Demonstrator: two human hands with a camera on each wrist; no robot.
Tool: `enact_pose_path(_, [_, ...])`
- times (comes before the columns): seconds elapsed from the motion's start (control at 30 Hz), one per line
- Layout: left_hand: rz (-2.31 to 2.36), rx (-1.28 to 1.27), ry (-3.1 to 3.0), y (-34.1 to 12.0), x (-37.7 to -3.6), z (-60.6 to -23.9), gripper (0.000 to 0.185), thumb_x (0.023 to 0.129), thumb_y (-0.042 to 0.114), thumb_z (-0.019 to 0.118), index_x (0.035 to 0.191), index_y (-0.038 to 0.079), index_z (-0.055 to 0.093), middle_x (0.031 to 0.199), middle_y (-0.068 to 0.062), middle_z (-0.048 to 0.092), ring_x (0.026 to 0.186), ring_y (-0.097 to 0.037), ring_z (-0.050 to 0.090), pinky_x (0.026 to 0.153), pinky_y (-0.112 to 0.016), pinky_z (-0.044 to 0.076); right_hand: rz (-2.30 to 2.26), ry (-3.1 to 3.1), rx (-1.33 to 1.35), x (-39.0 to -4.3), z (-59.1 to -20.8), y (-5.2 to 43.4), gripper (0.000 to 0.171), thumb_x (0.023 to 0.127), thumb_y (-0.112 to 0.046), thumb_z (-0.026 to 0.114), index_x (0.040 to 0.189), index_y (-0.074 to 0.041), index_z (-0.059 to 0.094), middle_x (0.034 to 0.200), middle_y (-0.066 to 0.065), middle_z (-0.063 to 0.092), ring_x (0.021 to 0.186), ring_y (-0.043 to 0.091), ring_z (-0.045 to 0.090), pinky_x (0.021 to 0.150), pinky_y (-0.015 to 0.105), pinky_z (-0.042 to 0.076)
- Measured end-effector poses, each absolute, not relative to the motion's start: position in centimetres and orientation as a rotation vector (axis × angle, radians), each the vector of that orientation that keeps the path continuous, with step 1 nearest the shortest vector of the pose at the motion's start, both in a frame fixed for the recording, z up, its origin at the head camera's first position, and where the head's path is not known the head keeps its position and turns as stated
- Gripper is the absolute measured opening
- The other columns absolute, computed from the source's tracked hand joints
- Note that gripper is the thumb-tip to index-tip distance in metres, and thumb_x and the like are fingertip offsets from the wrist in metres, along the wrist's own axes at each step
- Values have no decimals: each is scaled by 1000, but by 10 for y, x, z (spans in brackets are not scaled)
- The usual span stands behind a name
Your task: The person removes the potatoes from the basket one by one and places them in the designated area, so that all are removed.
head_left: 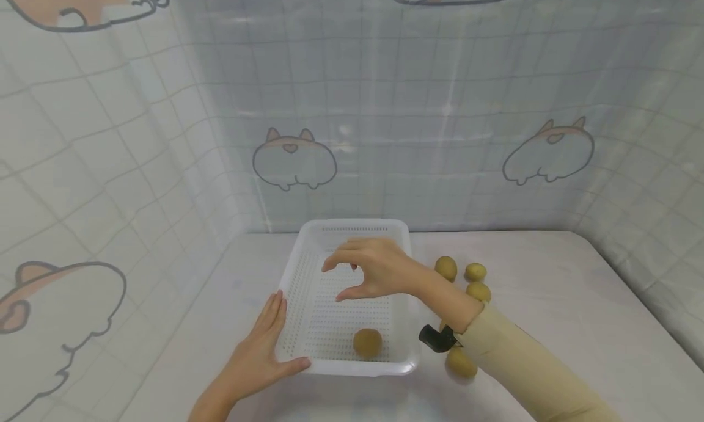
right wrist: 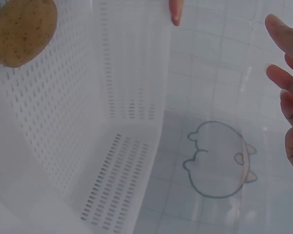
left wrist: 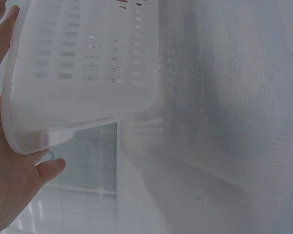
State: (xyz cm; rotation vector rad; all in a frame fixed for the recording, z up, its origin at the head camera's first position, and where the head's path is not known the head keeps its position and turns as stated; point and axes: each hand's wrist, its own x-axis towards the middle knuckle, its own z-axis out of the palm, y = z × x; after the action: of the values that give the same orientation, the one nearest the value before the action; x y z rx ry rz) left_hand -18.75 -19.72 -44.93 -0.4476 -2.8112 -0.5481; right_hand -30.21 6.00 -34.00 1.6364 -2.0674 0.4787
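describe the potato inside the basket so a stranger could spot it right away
On the pale table stands a white perforated basket. One brown potato lies on its floor near the front rim. It is the only one inside; the others lie on the table right of the basket.

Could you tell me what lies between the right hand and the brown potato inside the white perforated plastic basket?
Only bare perforated floor of the white perforated plastic basket separates the right hand from the brown potato, as the head view shows.

No legible text, label, brand, number or sign in any view — the wall covering (head_left: 451, 135) bears only cartoon animal outlines (no lettering), and the white perforated basket (head_left: 352, 229) carries no marking.
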Motion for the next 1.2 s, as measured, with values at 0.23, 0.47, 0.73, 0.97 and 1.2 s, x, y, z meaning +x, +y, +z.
enact_pose_path(0.23, [-561, -446, -2822, -197, -187, -449, 113, 66, 68, 61, 141, -5, 18, 150, -16, 7, 137, -27, 4, 98, -55, 30, 416, -2167, 1715, -307, -343, 45, 44, 70, -52, 70, 106, -26, 62, 99, -16, 62, 69, -4, 49, 60, 8, 39])
enact_pose_path(0.47, [-576, -445, -2824, -196, -187, -448, 113, 66, 67, 61, 141, -5, 17, 150, -16, 6, 137, -25, 2, 99, -55, 28, 289, -2357, 1739, -311, -349, 32, 44, 69, -50, 72, 106, -29, 62, 94, -18, 61, 67, -2, 50, 57, 12, 40])
enact_pose_path(0.73, [-563, -443, -2820, -197, -187, -448, 113, 66, 68, 61, 141, -5, 17, 150, -16, 7, 137, -28, 4, 98, -54, 29, 46, -2641, 1739, -312, -359, 16, 43, 68, -51, 72, 105, -32, 60, 91, -18, 62, 73, 0, 53, 60, 18, 43])
enact_pose_path(0.97, [-581, -439, -2840, -197, -186, -448, 112, 68, 67, 60, 142, -3, 14, 150, -16, 5, 137, -27, 1, 97, -57, 29, -100, -2854, 1745, -312, -369, 4, 38, 66, -46, 76, 97, -30, 63, 80, -18, 60, 73, 1, 52, 63, 24, 44])
enact_pose_path(1.2, [-572, -445, -2835, -197, -186, -448, 112, 68, 66, 60, 142, -3, 14, 150, -15, 4, 137, -25, -1, 98, -55, 28, -236, -3016, 1690, -310, -375, -2, 31, 62, -44, 79, 84, -32, 62, 73, -19, 56, 71, 3, 51, 66, 27, 44])
